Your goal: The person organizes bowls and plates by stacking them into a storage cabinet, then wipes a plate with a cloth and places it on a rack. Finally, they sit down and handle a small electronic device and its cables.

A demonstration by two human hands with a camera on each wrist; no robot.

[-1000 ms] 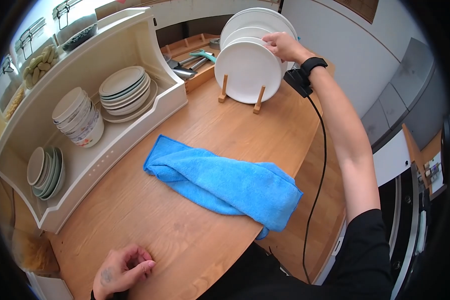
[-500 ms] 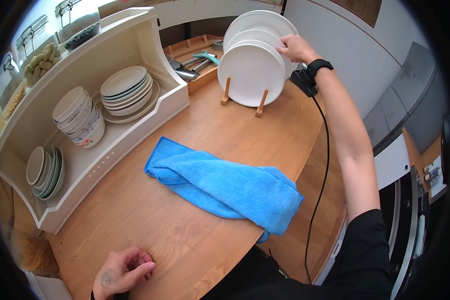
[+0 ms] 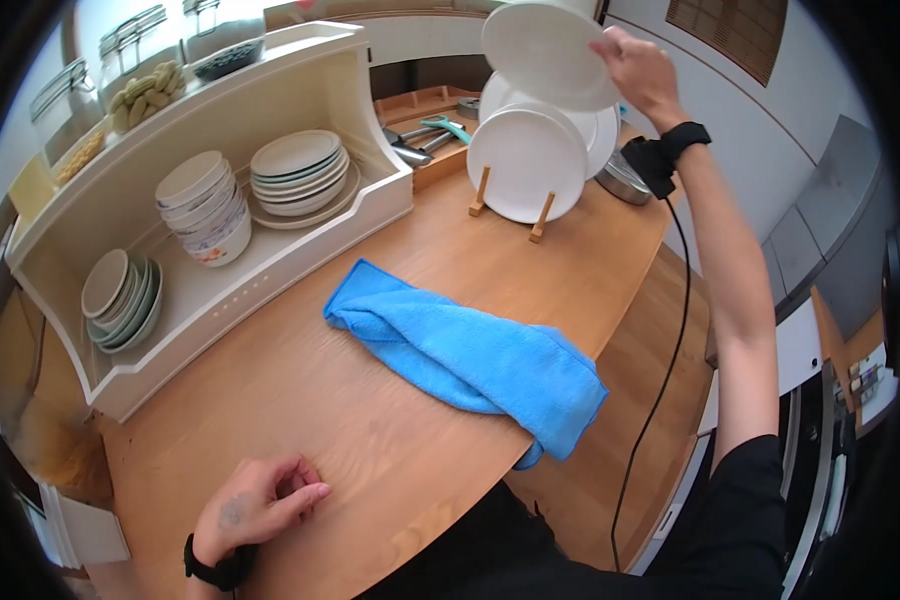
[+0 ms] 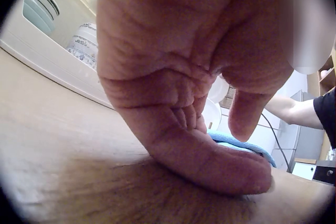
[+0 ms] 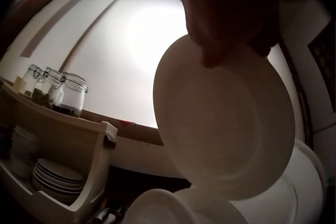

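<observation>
My right hand (image 3: 642, 72) pinches the rim of a white plate (image 3: 550, 52), lifted above the other plates at the back of the table. In the right wrist view the held plate (image 5: 220, 124) hangs from the fingers, its lower edge overlapping the plates behind. Below it, several white plates (image 3: 527, 165) stand upright in a wooden rack (image 3: 542, 217). My left hand (image 3: 262, 503) rests on the table near its front edge, fingers loosely curled and holding nothing. A folded blue cloth (image 3: 470, 350) lies between the two hands, partly over the table edge.
A cream shelf (image 3: 270, 250) on the left holds stacked bowls (image 3: 207, 210), small dishes (image 3: 125, 300) and plates (image 3: 300, 170). Glass jars (image 3: 145, 80) stand on top. Utensils lie in a wooden tray (image 3: 432, 175) behind. A black cable (image 3: 670, 370) hangs from the right wrist.
The right hand has lifted a white plate up out of the rack. The left hand keeps its pose on the table. The head view has shifted slightly.
</observation>
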